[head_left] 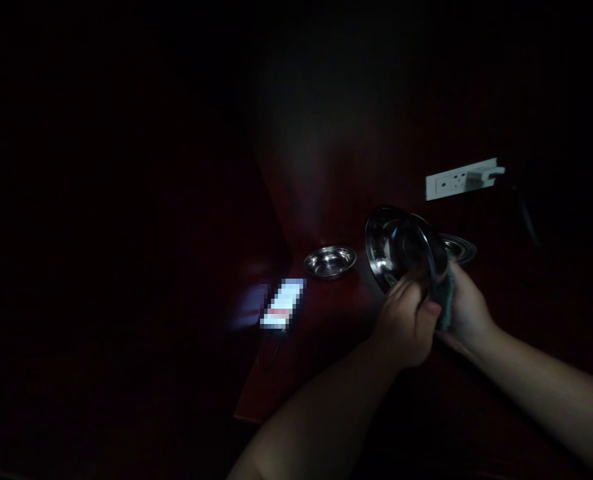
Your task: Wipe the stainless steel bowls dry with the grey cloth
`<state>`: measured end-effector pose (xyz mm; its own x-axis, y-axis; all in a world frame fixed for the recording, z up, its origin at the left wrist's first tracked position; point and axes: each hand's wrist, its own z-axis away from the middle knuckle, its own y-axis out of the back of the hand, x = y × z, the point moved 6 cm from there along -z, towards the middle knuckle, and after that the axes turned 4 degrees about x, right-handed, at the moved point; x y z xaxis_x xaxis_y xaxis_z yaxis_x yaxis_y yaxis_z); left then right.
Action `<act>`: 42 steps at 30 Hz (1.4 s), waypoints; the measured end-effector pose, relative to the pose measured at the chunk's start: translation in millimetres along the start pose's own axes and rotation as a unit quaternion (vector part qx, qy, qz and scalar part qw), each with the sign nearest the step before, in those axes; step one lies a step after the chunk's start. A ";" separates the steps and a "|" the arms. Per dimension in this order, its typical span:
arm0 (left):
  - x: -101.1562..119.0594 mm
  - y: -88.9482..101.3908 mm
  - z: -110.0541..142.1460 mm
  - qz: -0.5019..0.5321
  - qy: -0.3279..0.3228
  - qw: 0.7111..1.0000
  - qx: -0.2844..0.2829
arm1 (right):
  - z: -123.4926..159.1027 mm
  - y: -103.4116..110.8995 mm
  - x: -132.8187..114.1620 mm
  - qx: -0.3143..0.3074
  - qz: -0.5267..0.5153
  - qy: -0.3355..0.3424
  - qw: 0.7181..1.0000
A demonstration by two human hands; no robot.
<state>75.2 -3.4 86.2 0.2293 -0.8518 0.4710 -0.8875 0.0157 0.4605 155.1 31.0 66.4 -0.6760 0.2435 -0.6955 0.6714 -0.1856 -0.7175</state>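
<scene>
A shiny metal bowl (389, 247) is held up on its side, its hollow facing left. My left hand (409, 320) grips the bowl's lower rim, fingers inside and thumb toward the outer side. Behind the bowl, my right hand (469, 303) presses a greenish cloth (445, 300) against its outer surface; most of those fingers are hidden. Another shallow metal bowl (330, 262) rests upright on the dark red table, to the left of the held one. Partly covered by the held bowl, a further round metal dish (461, 248) shows at the right.
A lit phone (282, 305), its screen blurred out, lies near the left edge of the red table (321, 333), with a thin cable beside it. On the wall at right is a white power socket strip (459, 180) with a plug and cord. The surroundings are very dark.
</scene>
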 end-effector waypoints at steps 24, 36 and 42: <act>-8.1 3.1 -3.7 -0.030 0.025 0.999 0.029 | -5.9 15.5 9.6 0.005 0.071 0.009 0.997; -5.9 6.4 3.6 -0.067 0.022 0.995 0.077 | 5.1 0.0 -33.6 -0.103 0.240 0.277 0.925; -6.6 14.9 10.1 -0.068 0.052 0.988 0.131 | 9.6 -8.7 -40.2 -0.164 0.252 0.346 0.889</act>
<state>56.4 -2.7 82.4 0.3821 -0.7780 0.4987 -0.9152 -0.2436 0.3211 173.5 13.7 100.3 0.0082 0.7561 -0.6544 0.9653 -0.1767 -0.1920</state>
